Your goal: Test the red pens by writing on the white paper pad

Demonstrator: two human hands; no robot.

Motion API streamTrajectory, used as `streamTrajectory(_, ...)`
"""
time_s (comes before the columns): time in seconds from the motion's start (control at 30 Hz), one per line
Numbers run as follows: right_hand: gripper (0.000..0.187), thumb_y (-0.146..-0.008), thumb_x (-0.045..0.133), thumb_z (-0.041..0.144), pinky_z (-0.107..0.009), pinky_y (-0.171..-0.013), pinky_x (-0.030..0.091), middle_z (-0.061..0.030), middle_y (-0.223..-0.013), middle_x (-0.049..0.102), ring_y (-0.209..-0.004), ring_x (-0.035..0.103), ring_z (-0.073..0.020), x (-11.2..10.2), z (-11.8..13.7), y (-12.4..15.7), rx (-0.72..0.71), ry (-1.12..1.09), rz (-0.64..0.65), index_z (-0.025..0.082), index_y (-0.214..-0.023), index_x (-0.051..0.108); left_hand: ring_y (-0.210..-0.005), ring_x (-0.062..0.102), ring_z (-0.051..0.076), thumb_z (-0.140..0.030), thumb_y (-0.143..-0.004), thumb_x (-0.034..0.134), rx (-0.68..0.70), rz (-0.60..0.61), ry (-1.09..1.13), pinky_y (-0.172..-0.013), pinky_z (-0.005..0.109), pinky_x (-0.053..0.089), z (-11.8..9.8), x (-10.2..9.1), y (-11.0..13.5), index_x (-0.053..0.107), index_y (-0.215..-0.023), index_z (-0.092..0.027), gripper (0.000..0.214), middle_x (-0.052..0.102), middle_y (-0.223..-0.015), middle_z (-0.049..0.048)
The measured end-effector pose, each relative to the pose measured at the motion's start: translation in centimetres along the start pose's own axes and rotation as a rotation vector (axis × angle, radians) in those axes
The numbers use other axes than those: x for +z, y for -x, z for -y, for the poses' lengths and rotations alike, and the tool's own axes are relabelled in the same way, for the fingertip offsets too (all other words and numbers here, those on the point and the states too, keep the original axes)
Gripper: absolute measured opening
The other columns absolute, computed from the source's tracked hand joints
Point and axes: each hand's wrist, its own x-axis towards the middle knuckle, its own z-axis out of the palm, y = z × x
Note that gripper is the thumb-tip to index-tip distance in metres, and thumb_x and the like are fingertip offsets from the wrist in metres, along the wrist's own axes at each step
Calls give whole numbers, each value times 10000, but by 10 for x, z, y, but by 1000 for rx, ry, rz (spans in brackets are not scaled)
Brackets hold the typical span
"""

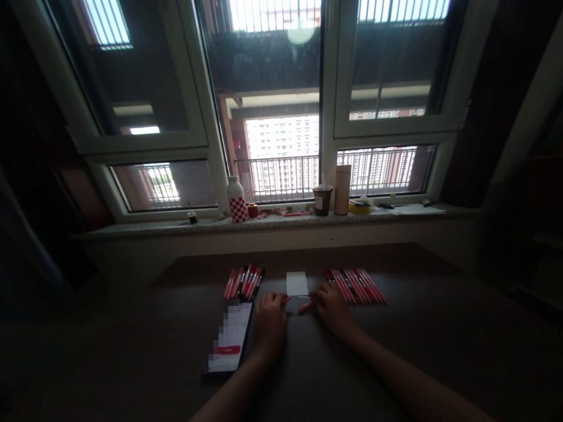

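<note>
Both my hands rest on a dark table (440, 340) just below a small white paper (297, 283). My left hand (271, 319) is closed, its fingers pinching one end of a thin red pen (303, 305). My right hand (331, 305) is closed on the pen's other end, near a red cap. The pen lies across the gap between the two hands. A row of several red pens (244, 282) lies to the left of the paper and another row of red pens (357, 286) lies to the right.
A phone (229, 339) with a lit screen lies flat left of my left hand. On the window sill (440, 212) stand a checked bottle (237, 200), a dark cup (322, 200), a tall tumbler (342, 190) and small items.
</note>
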Motion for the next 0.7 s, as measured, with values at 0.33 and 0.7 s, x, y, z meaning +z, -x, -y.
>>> streamTrajectory(0.33, 228, -836, 533, 99, -329, -833, 401, -64, -869, 611, -941, 494, -226, -2, 1, 0, 3, -7, 12, 221, -880, 721, -943, 526, 196, -239, -901, 388, -5, 4, 7, -864, 330, 377, 0, 0, 1, 665, -1019, -230, 302, 603, -994, 61)
streamTrajectory(0.7, 231, -844, 527, 100, -323, -839, 402, -60, -867, 607, -951, 490, -227, -1, 1, 0, -14, -12, 6, 218, -876, 723, -947, 524, 199, -274, -901, 426, 34, 8, 39, -868, 332, 379, -3, -1, -1, 684, -960, -241, 267, 604, -978, 53)
